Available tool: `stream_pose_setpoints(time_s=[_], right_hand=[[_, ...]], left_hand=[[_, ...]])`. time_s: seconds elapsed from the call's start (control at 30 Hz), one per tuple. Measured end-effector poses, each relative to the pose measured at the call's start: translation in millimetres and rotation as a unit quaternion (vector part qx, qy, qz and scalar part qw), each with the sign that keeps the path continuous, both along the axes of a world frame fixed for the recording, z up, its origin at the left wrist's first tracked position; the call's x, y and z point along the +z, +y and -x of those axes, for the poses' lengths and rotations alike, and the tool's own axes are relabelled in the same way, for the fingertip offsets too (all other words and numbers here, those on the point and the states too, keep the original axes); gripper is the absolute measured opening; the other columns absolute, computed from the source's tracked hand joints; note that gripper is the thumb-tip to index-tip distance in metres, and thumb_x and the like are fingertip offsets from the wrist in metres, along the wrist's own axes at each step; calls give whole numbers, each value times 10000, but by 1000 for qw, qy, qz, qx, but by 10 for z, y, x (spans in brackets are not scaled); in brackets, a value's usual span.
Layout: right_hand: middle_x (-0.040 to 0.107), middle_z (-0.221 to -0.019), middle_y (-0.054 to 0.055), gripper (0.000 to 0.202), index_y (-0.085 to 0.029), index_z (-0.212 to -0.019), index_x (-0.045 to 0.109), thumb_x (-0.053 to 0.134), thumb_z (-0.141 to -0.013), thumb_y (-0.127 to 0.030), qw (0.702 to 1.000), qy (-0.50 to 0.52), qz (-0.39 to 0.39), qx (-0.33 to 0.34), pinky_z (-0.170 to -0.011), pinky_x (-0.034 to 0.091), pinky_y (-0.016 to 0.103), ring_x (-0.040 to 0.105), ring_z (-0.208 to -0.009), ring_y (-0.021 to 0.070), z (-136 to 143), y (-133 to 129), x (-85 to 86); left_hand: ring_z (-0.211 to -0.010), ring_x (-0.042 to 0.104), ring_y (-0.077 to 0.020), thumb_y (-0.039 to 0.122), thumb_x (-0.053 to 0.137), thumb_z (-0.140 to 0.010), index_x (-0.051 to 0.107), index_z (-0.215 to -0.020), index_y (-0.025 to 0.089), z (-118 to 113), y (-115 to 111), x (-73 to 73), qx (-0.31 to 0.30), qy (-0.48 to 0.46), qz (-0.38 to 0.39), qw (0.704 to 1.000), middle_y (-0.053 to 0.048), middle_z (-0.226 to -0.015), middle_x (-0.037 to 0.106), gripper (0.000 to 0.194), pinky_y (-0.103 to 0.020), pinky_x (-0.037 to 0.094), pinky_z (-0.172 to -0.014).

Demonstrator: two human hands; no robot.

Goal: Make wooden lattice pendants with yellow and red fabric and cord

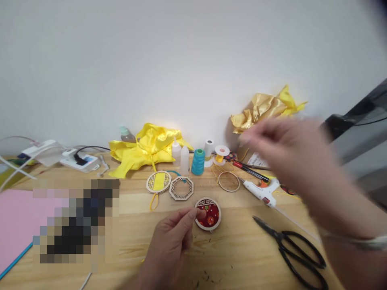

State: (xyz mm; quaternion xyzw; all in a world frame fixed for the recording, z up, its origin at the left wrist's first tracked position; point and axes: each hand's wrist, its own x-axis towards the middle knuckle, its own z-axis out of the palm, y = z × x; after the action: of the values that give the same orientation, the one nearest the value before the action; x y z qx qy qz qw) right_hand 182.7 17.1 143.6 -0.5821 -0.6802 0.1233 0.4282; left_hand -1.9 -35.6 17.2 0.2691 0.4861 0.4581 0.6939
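My left hand (pixel 177 233) is closed at the left edge of a round wooden-framed pendant (pixel 211 220), thumb and finger pinching its rim. Dark red patterned fabric fills the frame below a fretwork top. Raised on the right, my right hand (pixel 284 141) is smeared by motion, its thumb and finger together in a pinch; whatever is between them is too fine to make out. Behind the pendant lie an octagonal wooden frame (pixel 182 188), a round frame with yellow fabric (pixel 159 182) and a thin wooden ring (pixel 229 181). Black-handled scissors (pixel 290 247) rest below my right forearm.
A white glue gun (pixel 263 192) and a red-black marker (pixel 250 172) lie at right. A teal thread cone (pixel 198 162), small bottles (pixel 184 160) and yellow satin (pixel 151 147) stand along the wall. A power strip (pixel 80 160) sits at left, near a pixelated patch.
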Motion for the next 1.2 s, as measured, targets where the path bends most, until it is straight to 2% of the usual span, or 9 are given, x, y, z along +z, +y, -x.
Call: stream_pose_setpoints(time_s=[0.1,0.2,0.27,0.43,0.57,0.67,0.83,0.93,1.2], right_hand=[[615,-551,-8,160,-158,-617,634,596,-770,-130,994,-23,102,34,-535,431,250,555,-542,127,184,-139,-507],[655,-615,-11,142,-182,-681,648,555,-784,-154,989,15,144,32,-523,400,232,566,-554,119,320,-204,-936],[656,-636,-5,131,-186,-674,638,558,-774,-156,992,-12,121,16,-572,400,249,574,-600,133,325,-197,-1049],[642,-614,-3,114,-188,-679,621,561,-775,-183,992,-51,111,-4,-562,364,254,560,-588,141,195,-71,-1019],[635,-598,-7,113,-190,-681,621,558,-773,-174,989,-46,144,0,-542,342,244,545,-556,130,207,-58,-1067],[620,-597,-10,129,-196,-679,614,550,-787,-165,988,-81,133,10,-529,309,248,518,-537,124,282,-165,-1126],[594,-638,14,162,-192,-679,552,514,-829,-141,970,-233,-10,70,-590,280,304,485,-590,160,408,-433,-1208],[592,-653,14,153,-185,-700,546,505,-821,-100,953,-278,-47,112,-628,273,317,477,-609,165,448,-526,-1246],[589,-596,5,157,-183,-649,553,547,-775,-90,958,-260,-34,115,-582,251,303,454,-551,155,449,-570,-1318]], left_hand=[[-433,176,-33,390,795,-581,729,-759,104,-78,50,21,12,-30,24,999,95,-435,303,343,-179,115,-398],[-444,173,-30,352,779,-622,732,-799,106,-128,84,-24,10,-49,35,998,78,-471,362,306,-168,128,-393],[-443,178,-24,337,780,-628,730,-812,108,-140,98,-66,14,-57,40,998,63,-500,418,298,-162,138,-391],[-422,223,-2,327,804,-598,707,-747,115,-147,107,-107,50,-65,48,995,-10,-627,611,277,-149,153,-381],[-420,226,-2,307,783,-631,699,-745,104,-178,97,-120,17,-80,50,995,-33,-651,640,247,-146,151,-383],[-424,165,-9,304,749,-679,696,-748,103,-193,101,-143,-11,-87,48,995,10,-585,569,219,-153,129,-383],[-443,108,-37,319,708,-730,650,-640,140,-165,121,-188,-31,-122,56,990,92,-462,286,208,-167,101,-395],[-450,98,-39,314,694,-749,665,-668,138,-129,131,-214,-30,-140,68,987,99,-470,234,196,-171,97,-403],[-423,152,-5,282,740,-702,707,-770,70,-80,152,-227,-6,-146,65,987,49,-500,490,225,-148,133,-385]])
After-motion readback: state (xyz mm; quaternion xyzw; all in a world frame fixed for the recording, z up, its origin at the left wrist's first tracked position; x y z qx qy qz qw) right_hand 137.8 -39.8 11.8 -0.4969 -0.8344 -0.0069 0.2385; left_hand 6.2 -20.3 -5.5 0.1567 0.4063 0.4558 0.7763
